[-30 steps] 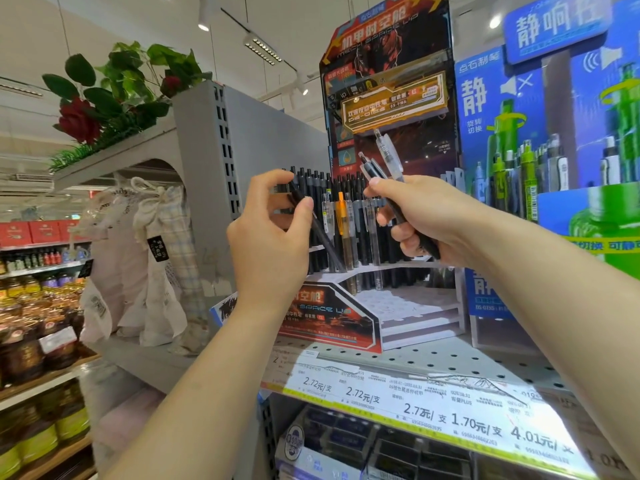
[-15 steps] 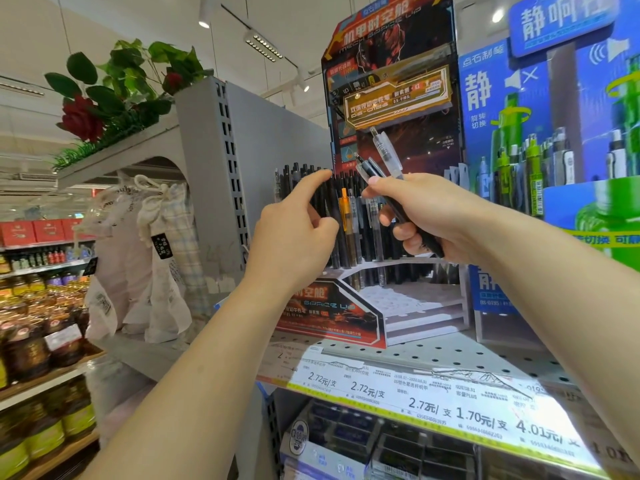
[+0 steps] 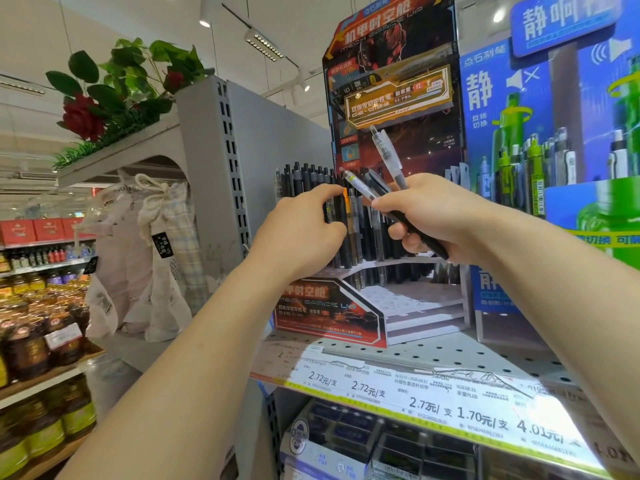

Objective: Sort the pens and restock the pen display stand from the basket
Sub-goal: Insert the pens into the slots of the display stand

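The left hand (image 3: 304, 233) has moved right along the row of pens (image 3: 349, 216) in the pen display stand (image 3: 332, 306); its fingers, spread before, now touch the orange-clipped pen (image 3: 345, 202).

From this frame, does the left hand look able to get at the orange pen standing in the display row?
Probably yes. The left hand is already at the row, fingertips beside the orange pen; nothing lies between them. The right hand, gripping its pen bundle, sits off to the side.

bright overhead ceiling lights (image 3: 263, 46), white glare on price strip (image 3: 433, 396), wide-angle edge bending, soft blur
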`<control>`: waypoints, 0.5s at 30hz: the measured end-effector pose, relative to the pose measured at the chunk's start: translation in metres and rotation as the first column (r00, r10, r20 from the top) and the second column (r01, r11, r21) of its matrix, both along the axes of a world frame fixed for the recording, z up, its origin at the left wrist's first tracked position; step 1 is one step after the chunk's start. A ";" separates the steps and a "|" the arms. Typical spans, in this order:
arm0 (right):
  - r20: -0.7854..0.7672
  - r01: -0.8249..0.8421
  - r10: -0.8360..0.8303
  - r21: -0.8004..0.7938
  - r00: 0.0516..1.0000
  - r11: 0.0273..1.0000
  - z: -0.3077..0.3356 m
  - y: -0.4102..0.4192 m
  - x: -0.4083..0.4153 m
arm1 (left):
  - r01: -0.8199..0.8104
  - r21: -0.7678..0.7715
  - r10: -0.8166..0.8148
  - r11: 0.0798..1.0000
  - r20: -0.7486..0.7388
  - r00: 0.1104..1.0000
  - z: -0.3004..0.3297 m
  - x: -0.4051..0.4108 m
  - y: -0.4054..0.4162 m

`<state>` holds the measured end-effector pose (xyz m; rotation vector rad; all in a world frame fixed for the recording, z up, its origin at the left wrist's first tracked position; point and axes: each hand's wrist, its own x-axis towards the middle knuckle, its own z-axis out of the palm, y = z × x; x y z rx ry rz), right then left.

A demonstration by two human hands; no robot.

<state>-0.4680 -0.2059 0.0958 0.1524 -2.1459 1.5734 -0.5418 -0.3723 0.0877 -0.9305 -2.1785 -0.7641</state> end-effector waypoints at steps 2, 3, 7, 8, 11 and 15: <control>0.004 -0.015 0.015 0.056 1.000 0.998 0.000 0.000 0.001 | 0.003 0.027 -0.003 1.000 -0.001 1.000 -0.002 -0.001 0.000; 0.001 -0.021 0.021 0.073 1.000 0.997 -0.001 0.000 0.001 | 0.005 0.049 -0.004 0.999 -0.006 1.000 -0.003 -0.002 0.000; -0.021 -0.044 0.046 0.089 0.999 0.995 -0.001 0.001 0.002 | 0.100 0.302 -0.107 0.948 0.006 0.994 -0.015 -0.002 0.000; -0.019 -0.059 0.061 0.102 0.998 0.993 -0.001 0.001 0.002 | 0.139 0.393 -0.160 0.909 0.021 0.987 -0.018 -0.002 -0.001; 0.001 -0.110 0.111 0.158 0.994 0.981 -0.002 0.000 0.002 | 0.202 0.575 -0.290 0.793 0.065 0.955 -0.023 0.003 -0.002; 0.054 -0.217 0.211 0.167 0.976 0.962 -0.004 -0.003 0.004 | 0.245 0.703 -0.368 0.668 0.025 0.930 -0.026 0.008 -0.001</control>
